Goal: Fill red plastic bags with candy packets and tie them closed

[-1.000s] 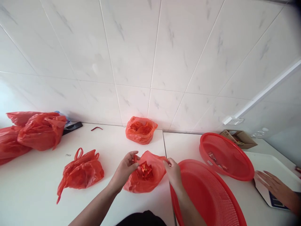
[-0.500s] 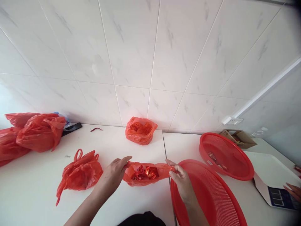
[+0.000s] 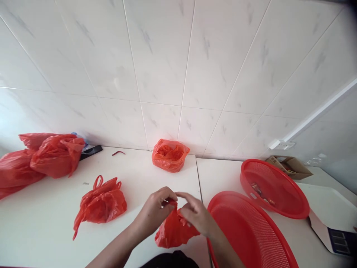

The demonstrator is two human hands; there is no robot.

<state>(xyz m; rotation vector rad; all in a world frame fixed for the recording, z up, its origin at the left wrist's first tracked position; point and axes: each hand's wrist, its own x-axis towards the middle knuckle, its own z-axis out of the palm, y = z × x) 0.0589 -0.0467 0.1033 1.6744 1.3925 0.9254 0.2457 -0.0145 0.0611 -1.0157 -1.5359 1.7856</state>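
Far left: a heap of red bags (image 3: 41,156) is lying on the white surface (image 3: 41,223), close to the tiled wall (image 3: 167,56). Just right of the heap, a flat black thing (image 3: 92,150) is lying by the wall, with a short red strip (image 3: 118,152) lying near it. Closer in, a knotted red bag (image 3: 100,203) is sitting alone on the surface, handles sticking up, well apart from the heap.

Middle back: an open red bag (image 3: 170,154) is sitting against the wall, mouth facing up, contents too blurry to tell.

Middle front: the left hand (image 3: 154,212) and right hand (image 3: 195,216) are meeting over a small red bag (image 3: 173,232). The left grip is pinching the bag's gathered top. The right grip is clenching on the same top, fingertips nearly touching the left's. The bag's mouth is bunched shut between them. The bag's body is hanging below both hands at the front edge of the surface, just left of the near basket; cannot tell if it is resting down.

Right: the near basket (image 3: 251,230), red mesh, is sitting just beside the right wrist. The far basket (image 3: 275,188) is sitting behind it, rims overlapping, with a few small wrapped bits lying inside. A cardboard box (image 3: 290,165) is sitting behind that. At the far right edge, a scale (image 3: 334,238) is showing partly.
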